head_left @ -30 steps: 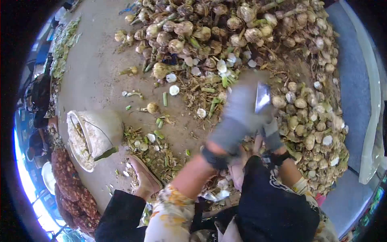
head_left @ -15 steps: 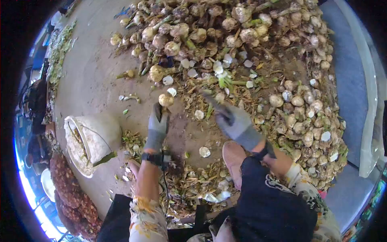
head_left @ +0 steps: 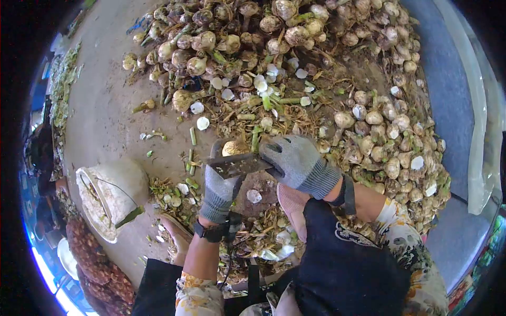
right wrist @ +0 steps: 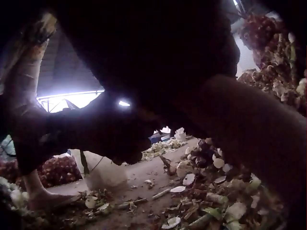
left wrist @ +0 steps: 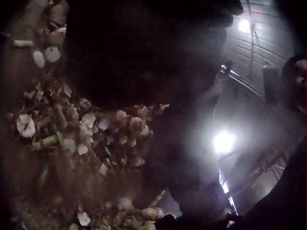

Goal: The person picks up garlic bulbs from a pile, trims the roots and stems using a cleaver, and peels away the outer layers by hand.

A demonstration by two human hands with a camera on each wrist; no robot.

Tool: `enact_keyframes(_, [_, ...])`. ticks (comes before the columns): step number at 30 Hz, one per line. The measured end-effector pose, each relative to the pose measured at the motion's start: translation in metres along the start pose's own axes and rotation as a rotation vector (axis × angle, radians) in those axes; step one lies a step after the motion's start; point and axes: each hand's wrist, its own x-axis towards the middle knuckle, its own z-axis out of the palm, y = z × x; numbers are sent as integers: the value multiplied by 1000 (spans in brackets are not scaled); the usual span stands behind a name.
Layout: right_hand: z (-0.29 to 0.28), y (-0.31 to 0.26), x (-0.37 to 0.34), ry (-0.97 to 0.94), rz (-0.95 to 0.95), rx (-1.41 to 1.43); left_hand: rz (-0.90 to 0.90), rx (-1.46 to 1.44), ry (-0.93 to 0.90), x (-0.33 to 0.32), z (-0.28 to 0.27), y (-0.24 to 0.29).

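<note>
In the head view my gloved left hand (head_left: 218,189) holds a garlic bulb (head_left: 235,147), its pale rounded top showing past the fingers. My right hand (head_left: 299,162), also gloved in grey, grips a knife with a broad dark blade (head_left: 237,166). That blade lies across the near side of the bulb and overlaps the left hand's fingers. Most of the knife's handle is hidden inside the right glove. Both hands are over the ground between the shoes (head_left: 292,208). In the wrist views the hands are mostly dark silhouettes.
A large heap of garlic bulbs (head_left: 284,31) lies ahead, with trimmed-looking bulbs (head_left: 379,142) piled at right. Cut stems and white slices (head_left: 203,123) litter the floor. A whitish bucket (head_left: 132,184) lies tipped at left, near reddish filled sacks (head_left: 95,258).
The hands separated, the left one picking up a bulb at left and the right swinging the knife out. Now they have come together, with the blade across the bulb.
</note>
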Motion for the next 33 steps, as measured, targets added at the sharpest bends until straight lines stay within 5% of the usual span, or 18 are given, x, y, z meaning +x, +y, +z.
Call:
enact_keyframes(1, [3,1,-2,-3,15,15,32,-52,-20,-1,2,0])
enact_keyframes(4, [19,8,-14,60,45,116,-280,-196,61,-4,5,-14])
enact_keyframes(5, [24,16,-13,101,37,148,-150,-184,144,-6,16,-20])
enact_keyframes(8, [37,22,-27,-31,59,156,-300,-212,79,-17,24,-4])
enact_keyframes(11, [56,82,-35,-335,572,-23,-168,-385,-86,-32,27,28])
enact_keyframes(14, [14,71,-42,-40,644,131,-187,-417,48,-12,28,35])
enact_keyframes(16, [0,58,-38,91,588,304,-105,-40,123,14,28,20])
enact_keyframes(20, [3,30,-36,267,547,827,-68,-72,200,10,24,-3])
enact_keyframes(21, [2,27,-36,185,601,774,-31,-55,204,9,27,-3])
enact_keyframes(24, [27,36,-43,65,720,977,-125,-372,175,17,33,12])
enact_keyframes(27, [95,38,-84,-145,552,998,-117,-862,-71,25,88,67])
enact_keyframes(29, [102,52,-81,-114,522,1018,63,-563,-361,36,134,75])
enact_keyframes(30, [99,64,-88,6,623,1138,171,-785,-475,43,167,83])
enact_keyframes(33, [85,97,-119,425,938,1496,264,166,-455,117,166,57])
